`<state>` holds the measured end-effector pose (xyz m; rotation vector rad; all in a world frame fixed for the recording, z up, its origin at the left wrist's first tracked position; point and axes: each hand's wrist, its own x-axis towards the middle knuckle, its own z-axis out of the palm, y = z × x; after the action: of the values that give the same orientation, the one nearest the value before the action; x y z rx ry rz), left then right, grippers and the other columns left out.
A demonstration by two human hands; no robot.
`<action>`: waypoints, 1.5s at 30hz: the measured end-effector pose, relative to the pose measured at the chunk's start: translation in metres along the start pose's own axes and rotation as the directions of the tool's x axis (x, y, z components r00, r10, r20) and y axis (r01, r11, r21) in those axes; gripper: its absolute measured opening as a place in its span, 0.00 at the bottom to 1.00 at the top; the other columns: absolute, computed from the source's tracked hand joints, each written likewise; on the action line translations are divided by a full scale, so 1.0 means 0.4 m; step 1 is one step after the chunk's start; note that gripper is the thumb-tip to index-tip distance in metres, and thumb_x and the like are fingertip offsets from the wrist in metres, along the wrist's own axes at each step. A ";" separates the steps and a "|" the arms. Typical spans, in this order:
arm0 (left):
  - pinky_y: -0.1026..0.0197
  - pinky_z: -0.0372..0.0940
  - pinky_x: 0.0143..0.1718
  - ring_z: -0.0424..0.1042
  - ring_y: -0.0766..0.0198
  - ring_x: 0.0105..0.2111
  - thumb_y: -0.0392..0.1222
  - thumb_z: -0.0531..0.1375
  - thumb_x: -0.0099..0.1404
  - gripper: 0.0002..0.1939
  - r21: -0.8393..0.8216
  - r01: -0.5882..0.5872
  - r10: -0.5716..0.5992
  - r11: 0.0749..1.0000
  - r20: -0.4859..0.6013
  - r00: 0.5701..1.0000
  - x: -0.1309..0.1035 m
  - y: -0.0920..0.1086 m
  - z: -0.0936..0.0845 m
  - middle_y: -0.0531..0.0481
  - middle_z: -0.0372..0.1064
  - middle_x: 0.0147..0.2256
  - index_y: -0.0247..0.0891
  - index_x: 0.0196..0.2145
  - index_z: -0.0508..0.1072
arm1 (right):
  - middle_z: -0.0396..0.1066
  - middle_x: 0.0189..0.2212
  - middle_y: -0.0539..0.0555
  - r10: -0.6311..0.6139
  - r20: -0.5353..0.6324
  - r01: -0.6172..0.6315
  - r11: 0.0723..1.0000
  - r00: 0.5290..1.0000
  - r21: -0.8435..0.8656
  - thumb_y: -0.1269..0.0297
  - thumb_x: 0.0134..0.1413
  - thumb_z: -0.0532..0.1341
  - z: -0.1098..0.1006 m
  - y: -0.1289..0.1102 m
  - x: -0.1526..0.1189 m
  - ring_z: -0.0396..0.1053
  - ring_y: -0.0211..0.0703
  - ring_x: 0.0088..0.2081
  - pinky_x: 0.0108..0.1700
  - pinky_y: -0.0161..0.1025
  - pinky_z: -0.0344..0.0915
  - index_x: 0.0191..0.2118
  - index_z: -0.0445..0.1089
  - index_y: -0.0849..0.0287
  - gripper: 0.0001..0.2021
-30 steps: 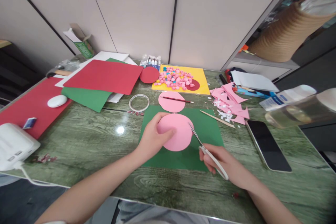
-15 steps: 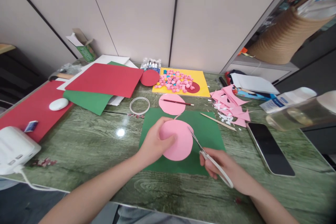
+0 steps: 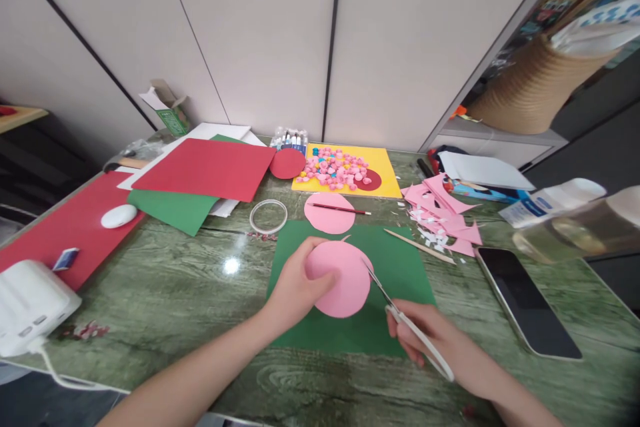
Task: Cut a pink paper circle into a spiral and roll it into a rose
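My left hand [image 3: 303, 279] pinches the left side of a round pink paper disc [image 3: 345, 290], thumb on top and the other fingers beneath. My right hand [image 3: 425, 330] is closed round the white handles of a pair of scissors [image 3: 400, 315]. Their blades lie at the disc's upper right edge, where a narrow strip of paper stands off the rim. Under both hands is a sheet of green paper [image 3: 400, 253]. Just beyond it lies a second pink disc [image 3: 327, 219] with a dark red pencil [image 3: 340, 208] across it.
Pink paper scraps [image 3: 445, 213] and a wooden stick [image 3: 420, 245] lie to the right, near a phone [image 3: 527, 300]. Behind, small pink balls [image 3: 335, 170] cover a yellow sheet [image 3: 385, 160]. A tape roll [image 3: 269, 216] and red paper [image 3: 205, 167] are on the left.
The whole scene sits slightly lower in the picture as the view tilts up. Both hands keep their grip on the disc and scissors; the blades stay at the disc's upper right edge.
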<state>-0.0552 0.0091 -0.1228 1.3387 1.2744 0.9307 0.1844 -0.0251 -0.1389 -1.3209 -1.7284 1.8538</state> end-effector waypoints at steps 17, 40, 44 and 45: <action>0.61 0.65 0.39 0.69 0.60 0.40 0.38 0.60 0.55 0.15 -0.011 0.001 -0.002 1.000 -0.082 0.997 -0.004 -0.011 0.004 0.50 0.69 0.40 0.39 0.41 0.66 | 0.53 0.18 0.45 0.026 0.008 -0.026 1.000 1.000 -0.016 0.42 0.57 0.51 -0.008 0.004 -0.001 0.51 0.34 0.22 0.24 0.33 0.49 0.27 0.57 0.58 0.22; 0.65 0.63 0.33 0.69 0.62 0.38 0.39 0.60 0.58 0.12 0.014 -0.016 0.015 1.000 0.029 0.999 -0.012 -0.012 0.000 0.52 0.68 0.39 0.42 0.41 0.66 | 0.51 0.20 0.45 0.050 0.027 -0.048 0.996 0.998 -0.072 0.41 0.58 0.48 -0.002 0.005 -0.008 0.48 0.34 0.23 0.24 0.34 0.44 0.31 0.60 0.58 0.23; 0.65 0.63 0.34 0.69 0.62 0.38 0.39 0.60 0.57 0.13 0.047 -0.025 0.023 0.999 0.031 0.999 -0.009 -0.008 -0.003 0.51 0.69 0.40 0.41 0.41 0.66 | 0.51 0.21 0.45 0.056 0.034 -0.053 0.997 0.998 -0.063 0.41 0.58 0.49 -0.003 0.009 -0.010 0.47 0.34 0.23 0.24 0.34 0.44 0.31 0.60 0.58 0.22; 0.64 0.63 0.35 0.69 0.61 0.39 0.38 0.60 0.57 0.13 0.070 -0.029 0.027 0.997 0.034 0.999 -0.008 -0.006 -0.005 0.51 0.69 0.40 0.41 0.41 0.66 | 0.50 0.21 0.45 0.057 0.037 -0.055 0.997 0.998 -0.060 0.41 0.58 0.49 -0.004 0.009 -0.010 0.47 0.34 0.23 0.24 0.34 0.44 0.30 0.59 0.58 0.22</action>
<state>-0.0581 0.0061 -0.1243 1.4245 1.2764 0.8860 0.1891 -0.0278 -0.1402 -1.3775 -1.7959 1.8841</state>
